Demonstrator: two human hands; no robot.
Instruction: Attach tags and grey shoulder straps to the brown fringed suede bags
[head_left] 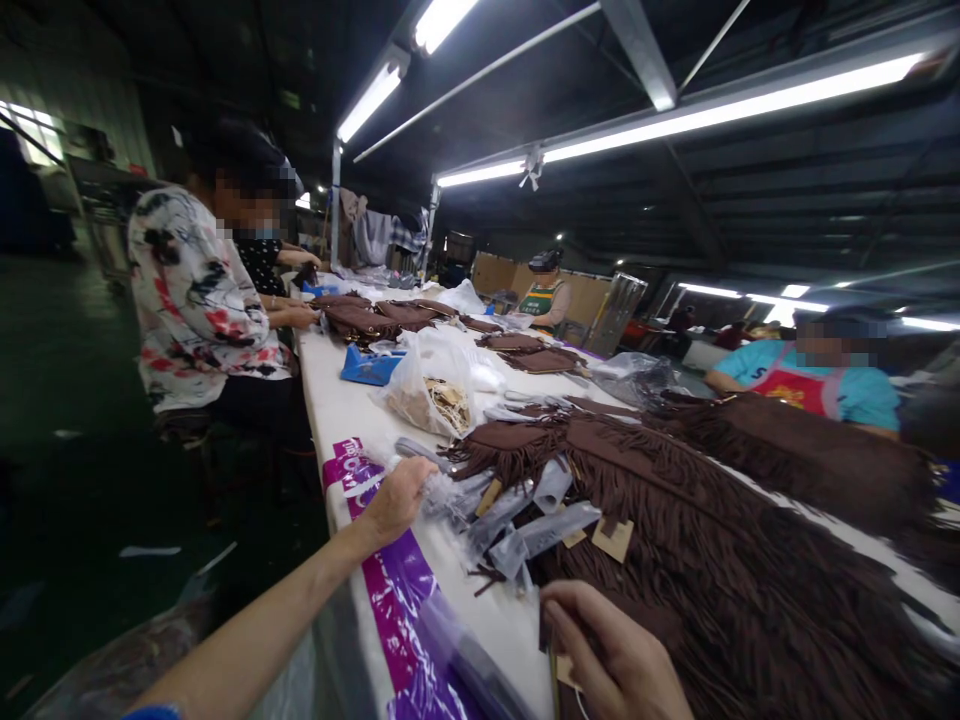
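My left hand (403, 497) is closed at the table's left part, its fingers on a bunch of thin white strings (444, 494). Rolled clear plastic bags (544, 530) and tan card tags (613, 540) lie just right of it. My right hand (611, 645) is nearer to me, thumb and fingers pinched on a small dark brown piece (545, 622) beside the brown fringed bags (697, 500). Another tan tag (564, 670) with a white string hangs below those fingers. The fringed bags lie heaped along the table's right side.
Purple printed plastic film (405, 590) runs along the left edge of the white table (319, 385). Ahead stand a white plastic bag (427, 385) of tan strips and a blue tray (371, 366). Co-workers sit at left (199, 300), far end (545, 295) and right (810, 375).
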